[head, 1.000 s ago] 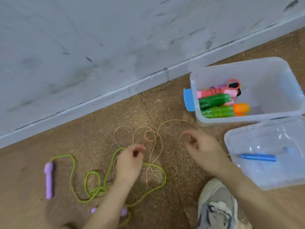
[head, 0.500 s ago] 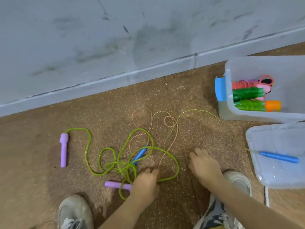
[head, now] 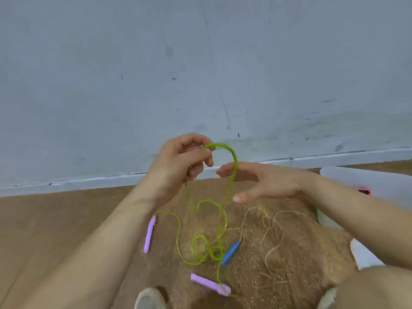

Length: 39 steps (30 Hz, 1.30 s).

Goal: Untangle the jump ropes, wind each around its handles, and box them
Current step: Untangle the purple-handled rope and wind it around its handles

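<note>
**Head view.**

**Status:** untangling stage, early. The green rope [head: 233,166] and the tan rope [head: 275,228] cross at mid-floor, between the wall [head: 200,63] and a shoe [head: 149,299] at the near edge of the floor [head: 55,224]. Neither rope is wound or boxed. The box [head: 356,178] stands at the floor's right edge, by the wall. One red item shows inside (what it is cannot be told). Remaining, by judgement: separate the two ropes, wind each round its handles, box both.

**Hands:** the left hand [head: 178,159] is raised, fingers curled, pinching the top of a green loop. The right hand [head: 265,181] is just beside it, fingers straight and thumb spread, gripping nothing. The loop's falling strand passes in front of its fingers (contact cannot be told).

**Green rope:** thin, limp, bright. From the pinch it drops to several coils on the floor.
- The left purple handle [head: 149,234] lies flat beside the coils.
- The near purple handle [head: 210,284] lies toward the near edge.
- A blue handle [head: 231,253], judged the tan rope's, lies against the coils.

**Tan rope:** finer, spread in loose loops to the right of the green rope.
</note>
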Motion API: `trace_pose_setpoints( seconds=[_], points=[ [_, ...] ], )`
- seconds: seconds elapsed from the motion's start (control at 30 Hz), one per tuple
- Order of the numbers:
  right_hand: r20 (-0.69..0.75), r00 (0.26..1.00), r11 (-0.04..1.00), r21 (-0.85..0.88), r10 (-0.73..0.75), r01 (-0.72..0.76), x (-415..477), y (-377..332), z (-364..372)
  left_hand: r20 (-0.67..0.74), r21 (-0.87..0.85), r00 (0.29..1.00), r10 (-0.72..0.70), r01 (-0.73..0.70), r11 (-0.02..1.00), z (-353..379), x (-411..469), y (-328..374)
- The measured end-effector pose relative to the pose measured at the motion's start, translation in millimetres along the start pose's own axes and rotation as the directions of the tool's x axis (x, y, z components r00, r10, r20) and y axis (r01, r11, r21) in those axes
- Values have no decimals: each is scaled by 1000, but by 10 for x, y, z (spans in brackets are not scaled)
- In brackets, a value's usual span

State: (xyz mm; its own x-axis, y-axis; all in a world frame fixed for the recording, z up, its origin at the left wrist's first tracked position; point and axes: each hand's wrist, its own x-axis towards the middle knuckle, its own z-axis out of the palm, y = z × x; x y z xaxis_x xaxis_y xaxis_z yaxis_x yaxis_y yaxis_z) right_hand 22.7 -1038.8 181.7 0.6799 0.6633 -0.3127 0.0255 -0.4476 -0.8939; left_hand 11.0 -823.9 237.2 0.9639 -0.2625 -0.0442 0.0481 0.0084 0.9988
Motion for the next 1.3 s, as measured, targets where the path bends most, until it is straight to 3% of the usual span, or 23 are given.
trace_pose_setpoints(
  seconds=[0.1,0.2,0.33,0.37,0.43,0.5,0.57,0.63,0.7,0.77,0.83,0.9,0.93,1.0,1.1,1.2,1.3],
  points=[
    [81,997,995,-102,2,6,-35,-652,163,-19,-164,991,136,-137,977,-223,-286,754],
    [-67,996,942,-332,-66,40,52,-1226,457,-38,-318,975,220,-220,922,-343,-570,1296],
    [-209,965,887,-459,-160,48,249,-1645,915,-88,-470,941,326,-328,820,-397,-831,1854],
    [-218,967,903,-428,-133,28,282,-1654,1021,-124,-504,929,349,-362,784,-429,-878,1974],
    [-261,962,978,-208,-80,25,237,-1727,1183,-199,-508,907,372,-420,752,-527,-959,2136],
    [-336,940,991,91,-64,100,111,-1905,1211,-254,-379,907,335,-412,829,-664,-985,2101],
    [-447,890,935,269,-93,233,-18,-2091,1110,-280,-178,927,249,-305,935,-779,-1001,1826],
    [-501,860,875,368,-98,314,-121,-2236,973,-182,-78,977,111,-127,989,-806,-1044,1429],
    [-514,852,859,385,-103,336,-142,-2301,893,36,-88,997,-64,67,994,-729,-1135,1043],
    [-541,838,882,361,-67,304,-128,-2310,802,136,22,977,-165,164,986,-626,-1201,791],
    [-577,816,909,323,-30,262,-155,-2224,666,80,49,988,-133,130,990,-550,-1190,697],
    [-599,801,897,368,27,244,-204,-2067,517,-27,-116,997,-73,70,991,-545,-1145,768],
    [-569,819,867,442,76,228,-234,-1981,482,-78,-223,996,-45,27,974,-555,-1113,851],
    [-380,924,820,541,42,186,-287,-1702,545,-156,-375,987,21,-79,924,-543,-1048,1043],
    [-112,991,927,358,-73,109,-177,-1329,1089,-149,-485,986,69,-134,864,-386,-912,1338],
    [-265,958,981,130,-106,144,60,-1247,1597,-80,-516,995,63,-95,851,-143,-797,1538],
    [-391,919,951,259,-56,168,40,-1439,1652,-104,-351,991,83,-115,929,-145,-724,1559]
  ],
)
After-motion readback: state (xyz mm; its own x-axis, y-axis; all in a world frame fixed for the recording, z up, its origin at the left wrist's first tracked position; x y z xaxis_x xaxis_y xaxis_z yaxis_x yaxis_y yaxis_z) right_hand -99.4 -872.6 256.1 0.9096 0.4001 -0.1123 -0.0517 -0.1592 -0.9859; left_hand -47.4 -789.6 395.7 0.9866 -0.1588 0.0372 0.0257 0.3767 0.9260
